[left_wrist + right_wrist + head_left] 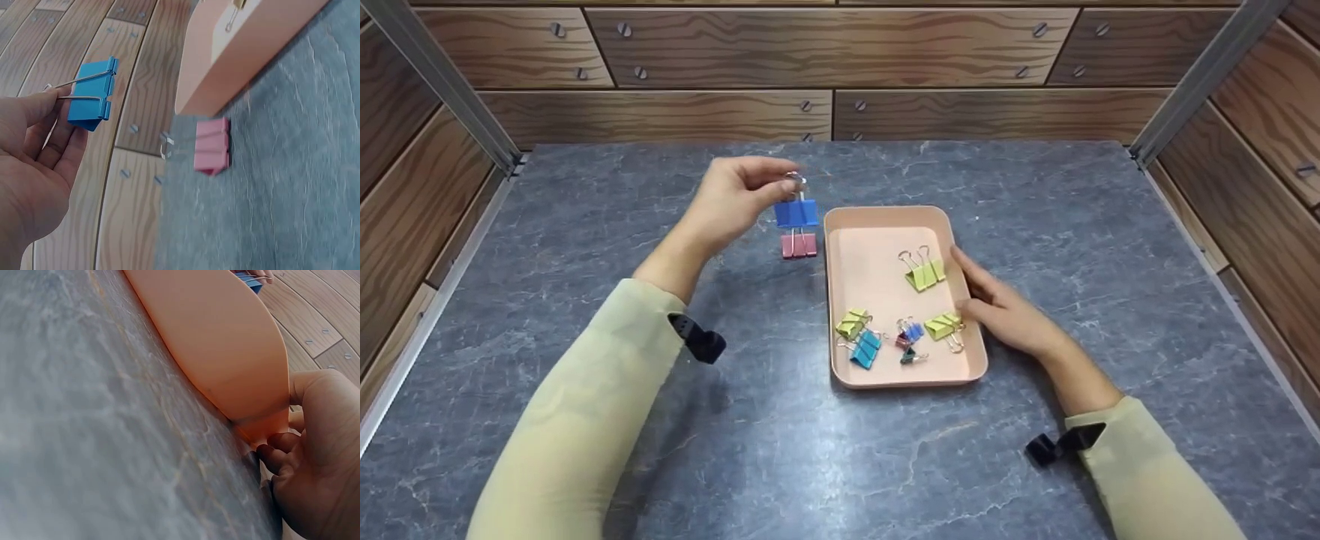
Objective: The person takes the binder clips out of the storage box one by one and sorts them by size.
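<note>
Left hand [727, 195]: thumb and fingers pinched together on the wire handles of a blue binder clip [796, 214], held up off the table left of the tray; fingertips partly covered by the handles. Right hand [1012, 319]: thumb at the rim and fingers bent against the outer wall, gripping the right side of a pale pink tray [870, 255]; some of its fingers are hidden, and the right wrist view shows the wall mostly from outside, concealing the contents. Pink binder clip [799, 246] rests on the table near the tray's left wall; in the head view its handles run up to the blue clip's lower edge, but the left wrist view shows the two apart, the pink one's handles blurred. In the tray: three yellow-green clips [925, 275], a teal clip [865, 350] overlapping one of them, and a cluster of small clips [910, 331] in blue, dark red and dark green, too bunched to separate fully. The left wrist view cuts off most of the tray. Surface: blue-grey tabletop [780, 450], marbled with pale and brownish veins, glare at near centre. Surroundings: wood-grain panels [720, 112] with screw heads at back and sides, grey metal posts [442, 75] in both rear corners. Pale sleeves [577, 405] run out of frame.
</note>
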{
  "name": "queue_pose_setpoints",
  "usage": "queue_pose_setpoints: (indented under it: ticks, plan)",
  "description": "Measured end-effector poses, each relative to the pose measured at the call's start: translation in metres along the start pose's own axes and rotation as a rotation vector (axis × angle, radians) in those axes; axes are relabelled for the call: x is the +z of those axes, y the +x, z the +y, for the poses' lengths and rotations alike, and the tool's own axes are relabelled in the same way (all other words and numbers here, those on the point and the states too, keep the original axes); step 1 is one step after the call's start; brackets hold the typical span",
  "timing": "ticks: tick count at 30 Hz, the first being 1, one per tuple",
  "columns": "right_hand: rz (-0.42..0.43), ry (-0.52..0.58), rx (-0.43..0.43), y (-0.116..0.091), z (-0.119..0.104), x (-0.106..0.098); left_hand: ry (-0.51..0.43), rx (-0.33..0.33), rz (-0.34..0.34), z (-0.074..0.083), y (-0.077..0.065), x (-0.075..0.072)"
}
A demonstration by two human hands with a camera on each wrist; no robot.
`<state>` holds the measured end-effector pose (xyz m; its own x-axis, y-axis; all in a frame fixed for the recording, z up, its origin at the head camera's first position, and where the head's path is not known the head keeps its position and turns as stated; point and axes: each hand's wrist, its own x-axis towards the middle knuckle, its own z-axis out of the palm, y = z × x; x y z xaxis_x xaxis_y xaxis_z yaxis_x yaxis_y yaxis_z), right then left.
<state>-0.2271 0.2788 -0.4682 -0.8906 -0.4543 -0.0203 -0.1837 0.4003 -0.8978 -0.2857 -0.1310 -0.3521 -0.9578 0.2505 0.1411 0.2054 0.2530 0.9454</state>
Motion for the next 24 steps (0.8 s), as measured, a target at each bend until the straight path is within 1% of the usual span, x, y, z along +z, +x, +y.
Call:
queue_pose_setpoints:
  ticks: [7, 13, 18, 24]
  plan:
    - [-0.002, -0.023, 0.003, -0.002, 0.001, 0.001, 0.012, -0.04, 0.054, -0.017, 0.0, -0.017]
    - [0.006, -0.063, -0.027, -0.001, 0.001, 0.002, -0.001, -0.094, 0.108, -0.031, 0.0, -0.029]
    - [0.037, -0.144, -0.048, -0.002, 0.002, 0.003, 0.005, -0.143, 0.119, -0.039, -0.002, -0.036]
    - [0.06, -0.193, -0.038, -0.003, 0.001, 0.002, 0.011, -0.163, 0.134, -0.046, -0.001, -0.039]
